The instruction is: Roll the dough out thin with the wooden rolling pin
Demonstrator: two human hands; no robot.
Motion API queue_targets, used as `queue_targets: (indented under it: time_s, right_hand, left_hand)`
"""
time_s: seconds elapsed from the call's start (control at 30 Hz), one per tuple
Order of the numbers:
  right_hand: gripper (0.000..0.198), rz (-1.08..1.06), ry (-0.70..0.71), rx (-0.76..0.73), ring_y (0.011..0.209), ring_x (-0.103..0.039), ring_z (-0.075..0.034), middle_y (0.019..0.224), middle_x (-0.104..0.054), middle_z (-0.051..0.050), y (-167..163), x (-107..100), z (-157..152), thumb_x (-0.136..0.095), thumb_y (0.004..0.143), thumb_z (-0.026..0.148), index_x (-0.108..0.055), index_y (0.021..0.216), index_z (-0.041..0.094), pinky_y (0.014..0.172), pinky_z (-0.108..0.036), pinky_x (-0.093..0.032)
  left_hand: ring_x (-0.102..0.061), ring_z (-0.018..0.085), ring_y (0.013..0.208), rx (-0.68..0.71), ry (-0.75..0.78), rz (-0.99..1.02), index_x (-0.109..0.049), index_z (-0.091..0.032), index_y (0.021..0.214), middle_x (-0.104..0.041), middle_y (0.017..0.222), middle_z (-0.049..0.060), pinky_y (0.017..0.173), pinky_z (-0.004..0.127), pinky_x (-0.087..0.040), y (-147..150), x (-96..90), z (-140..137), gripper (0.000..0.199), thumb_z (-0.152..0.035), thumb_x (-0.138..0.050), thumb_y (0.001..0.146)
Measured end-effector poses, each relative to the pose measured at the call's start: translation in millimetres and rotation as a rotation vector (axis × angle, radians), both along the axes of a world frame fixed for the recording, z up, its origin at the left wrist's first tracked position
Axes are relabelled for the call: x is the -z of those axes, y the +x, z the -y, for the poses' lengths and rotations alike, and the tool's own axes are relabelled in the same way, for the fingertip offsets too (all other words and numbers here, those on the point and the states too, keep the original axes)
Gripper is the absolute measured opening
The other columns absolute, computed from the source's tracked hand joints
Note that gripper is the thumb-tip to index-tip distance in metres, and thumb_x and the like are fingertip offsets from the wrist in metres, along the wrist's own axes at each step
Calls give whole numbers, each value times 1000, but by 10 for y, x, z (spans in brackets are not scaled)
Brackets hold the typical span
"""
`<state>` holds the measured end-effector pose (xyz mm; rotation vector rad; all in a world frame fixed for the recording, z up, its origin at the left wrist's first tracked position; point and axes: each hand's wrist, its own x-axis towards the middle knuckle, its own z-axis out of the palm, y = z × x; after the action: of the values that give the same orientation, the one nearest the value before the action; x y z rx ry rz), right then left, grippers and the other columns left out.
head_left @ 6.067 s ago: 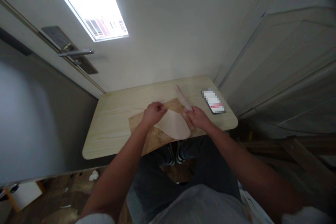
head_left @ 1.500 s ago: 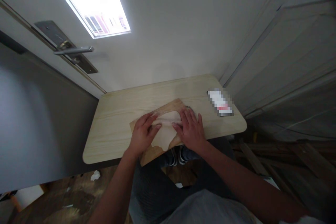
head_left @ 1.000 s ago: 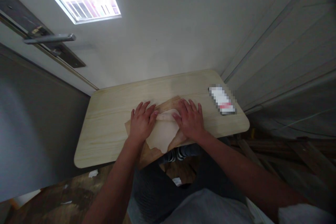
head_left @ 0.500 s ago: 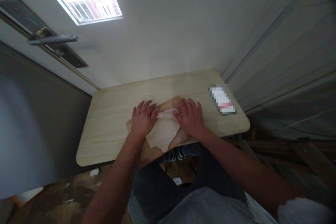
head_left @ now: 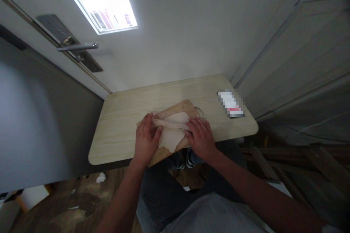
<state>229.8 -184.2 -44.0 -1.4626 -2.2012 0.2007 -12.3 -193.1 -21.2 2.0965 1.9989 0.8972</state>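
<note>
A thin flattened sheet of dough [head_left: 171, 140] lies on a wooden cutting board [head_left: 160, 156], which sits at an angle near the table's front edge. Across the dough rests a slim, flour-dusted rolling pin [head_left: 171, 124]. My left hand [head_left: 146, 136] is closed over the pin's left end, thumb on the near side. At the right end, my right hand [head_left: 201, 135] has its fingers curled over the pin. Both ends of the pin are partly hidden by my fingers. Dough shows on the far and near sides of the pin.
The light wood table [head_left: 117, 127] stands against a white door with a metal handle [head_left: 79, 46] and a bright window [head_left: 106, 0]. A phone [head_left: 231, 104], blurred out, lies at the table's right. Wooden planks [head_left: 273, 164] are at lower right; crumpled paper [head_left: 101, 177] is on the floor.
Both hands have drawn the rolling pin toward me across the dough, and more dough shows beyond it. The board's metal ring has come into sight. My view has shifted slightly.
</note>
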Motion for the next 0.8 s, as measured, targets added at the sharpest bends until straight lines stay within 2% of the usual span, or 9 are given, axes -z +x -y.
queue_targets:
  time_s: [0.1,0.17,0.23,0.47,0.7,0.8]
  right_hand:
    - [30,-90,18,-37,135,-43,-30,134,-61,-13,44,34,-73,-49,98,34,-64,118,17,114,-54,-31]
    - [30,-151,37,-64,132,-46,-29,131,-63,-14,62,66,-123,-50,97,34,-65,116,16,114,-53,-34]
    - [31,-206,51,-66,129,-48,-29,128,-64,-14,69,99,-157,-49,97,34,-65,115,15,113,-52,-36]
    - [32,-283,34,-24,126,-52,-29,123,-66,-14,60,130,-174,-47,98,36,-65,114,15,110,-51,-39]
    - [28,-147,-17,21,123,-52,-30,120,-68,-12,-17,1,-257,-49,97,34,-65,112,17,108,-51,-35]
    - [25,-127,-55,-8,118,-55,-29,117,-69,-11,-94,-74,-364,-50,97,34,-65,109,17,107,-48,-35]
  left_hand:
    - [-49,31,133,-136,12,10,-49,-18,140,-56,141,16,113,52,-39,1,109,160,55,-45,-56,93]
    - [-53,33,127,-152,-18,-24,-60,-18,128,-60,133,16,111,53,-40,33,176,249,45,-44,-57,92]
    - [-55,32,124,-142,-21,-32,-65,-18,120,-62,129,14,109,52,-41,78,221,312,38,-43,-58,91]
    - [-57,30,119,-116,8,19,-65,-20,109,-66,122,11,105,51,-42,207,187,419,27,-39,-60,90]
    - [-57,32,121,-85,18,-17,-58,-21,113,-66,121,12,108,55,-37,337,151,564,37,-44,-67,85]
    - [-58,31,118,-89,23,-11,-57,-22,104,-66,119,11,108,54,-37,365,151,575,32,-46,-68,85]
